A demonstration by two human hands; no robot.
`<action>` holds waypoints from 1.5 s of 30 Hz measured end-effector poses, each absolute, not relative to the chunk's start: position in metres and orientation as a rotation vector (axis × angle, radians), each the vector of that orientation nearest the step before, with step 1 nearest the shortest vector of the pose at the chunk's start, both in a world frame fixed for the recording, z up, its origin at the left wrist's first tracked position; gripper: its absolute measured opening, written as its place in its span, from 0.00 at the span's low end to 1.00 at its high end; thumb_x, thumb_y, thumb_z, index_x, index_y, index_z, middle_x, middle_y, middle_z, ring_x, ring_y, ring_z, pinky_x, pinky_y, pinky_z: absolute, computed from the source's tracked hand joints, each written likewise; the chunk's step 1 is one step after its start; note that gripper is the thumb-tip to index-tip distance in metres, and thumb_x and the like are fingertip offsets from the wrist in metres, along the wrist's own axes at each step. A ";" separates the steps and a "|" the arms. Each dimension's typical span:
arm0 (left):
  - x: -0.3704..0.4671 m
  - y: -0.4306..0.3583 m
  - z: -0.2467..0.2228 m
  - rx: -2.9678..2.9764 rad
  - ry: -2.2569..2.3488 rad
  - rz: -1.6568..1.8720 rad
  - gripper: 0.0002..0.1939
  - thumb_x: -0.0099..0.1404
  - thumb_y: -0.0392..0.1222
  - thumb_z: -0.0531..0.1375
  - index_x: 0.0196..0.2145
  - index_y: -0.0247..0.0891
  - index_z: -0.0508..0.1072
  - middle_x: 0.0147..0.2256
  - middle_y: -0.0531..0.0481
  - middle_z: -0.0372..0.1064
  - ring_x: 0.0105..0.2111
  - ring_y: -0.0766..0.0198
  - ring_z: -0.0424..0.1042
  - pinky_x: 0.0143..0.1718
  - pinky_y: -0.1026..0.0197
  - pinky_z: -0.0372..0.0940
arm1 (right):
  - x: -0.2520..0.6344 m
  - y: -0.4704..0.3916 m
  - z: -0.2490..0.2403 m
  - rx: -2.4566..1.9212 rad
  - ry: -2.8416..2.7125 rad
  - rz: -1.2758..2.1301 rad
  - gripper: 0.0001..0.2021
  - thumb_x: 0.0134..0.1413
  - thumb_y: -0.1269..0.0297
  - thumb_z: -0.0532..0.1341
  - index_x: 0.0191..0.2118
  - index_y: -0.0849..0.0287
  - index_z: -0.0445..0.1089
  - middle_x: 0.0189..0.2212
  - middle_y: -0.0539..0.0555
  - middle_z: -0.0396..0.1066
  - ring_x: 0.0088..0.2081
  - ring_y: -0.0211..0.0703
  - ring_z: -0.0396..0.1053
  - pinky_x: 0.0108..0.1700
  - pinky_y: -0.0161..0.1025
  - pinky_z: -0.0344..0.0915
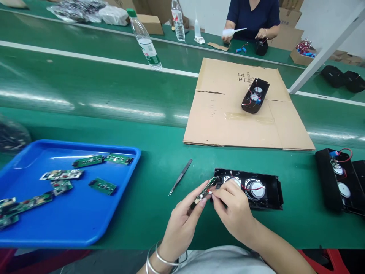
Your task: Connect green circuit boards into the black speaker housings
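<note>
Tabletop (159,220): green, glossy. At left, one blue tray (82,228) with loose boards (102,185). Centre, tweezers (181,177); beyond, a flat cardboard sheet (216,127) bearing one wired speaker unit (255,97). Left hand (181,220): fingers gripping a circuit board (202,195), near the left end of an open black housing (270,192). Right hand (235,207): fingers pinching a small white connector (210,193) against it. Far side: seated person (251,19), cartons (288,32).
</note>
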State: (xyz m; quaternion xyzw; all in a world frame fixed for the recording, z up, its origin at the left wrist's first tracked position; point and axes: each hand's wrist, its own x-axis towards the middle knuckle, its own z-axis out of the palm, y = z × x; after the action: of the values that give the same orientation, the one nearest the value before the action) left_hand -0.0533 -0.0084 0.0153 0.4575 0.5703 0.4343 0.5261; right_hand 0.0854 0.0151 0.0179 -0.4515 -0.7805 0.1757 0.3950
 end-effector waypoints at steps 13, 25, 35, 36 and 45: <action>-0.050 -0.009 0.007 1.118 1.388 1.050 0.17 0.59 0.46 0.58 0.47 0.46 0.73 0.47 0.50 0.72 0.46 0.55 0.71 0.49 0.57 0.66 | 0.084 0.014 0.011 -1.150 -2.122 0.179 0.16 0.59 0.76 0.48 0.23 0.60 0.65 0.20 0.51 0.57 0.25 0.38 0.54 0.26 0.36 0.53; -0.043 -0.010 0.008 1.201 1.377 1.106 0.16 0.60 0.40 0.57 0.46 0.47 0.73 0.49 0.51 0.71 0.50 0.57 0.67 0.53 0.57 0.62 | 0.083 0.015 0.009 -1.152 -2.181 0.045 0.17 0.58 0.78 0.49 0.20 0.60 0.64 0.19 0.52 0.58 0.24 0.39 0.51 0.25 0.38 0.50; -0.036 -0.009 0.000 0.425 1.098 1.124 0.15 0.52 0.50 0.65 0.35 0.41 0.75 0.40 0.46 0.75 0.41 0.55 0.73 0.37 0.60 0.70 | 0.081 0.013 0.001 -1.057 -2.150 -0.019 0.11 0.58 0.78 0.50 0.32 0.69 0.69 0.21 0.55 0.63 0.26 0.41 0.55 0.26 0.38 0.54; -0.035 -0.007 0.002 0.367 1.084 1.118 0.15 0.50 0.50 0.66 0.34 0.40 0.75 0.39 0.46 0.75 0.41 0.55 0.73 0.37 0.60 0.70 | 0.081 0.013 0.001 -1.060 -2.145 -0.008 0.10 0.57 0.78 0.50 0.32 0.69 0.69 0.21 0.55 0.63 0.26 0.40 0.55 0.26 0.38 0.55; -0.037 -0.006 0.009 0.274 1.078 1.188 0.15 0.47 0.46 0.69 0.32 0.39 0.76 0.35 0.45 0.77 0.40 0.52 0.74 0.42 0.53 0.69 | 0.088 0.013 0.004 -1.103 -2.169 0.029 0.16 0.58 0.78 0.51 0.21 0.62 0.64 0.18 0.51 0.57 0.23 0.38 0.50 0.24 0.37 0.49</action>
State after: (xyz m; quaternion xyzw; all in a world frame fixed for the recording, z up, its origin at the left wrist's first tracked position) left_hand -0.0369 -0.0060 0.0093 0.1222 0.4816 0.5306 0.6867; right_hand 0.0878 0.0125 0.0036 -0.4251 -0.8360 0.0111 0.3468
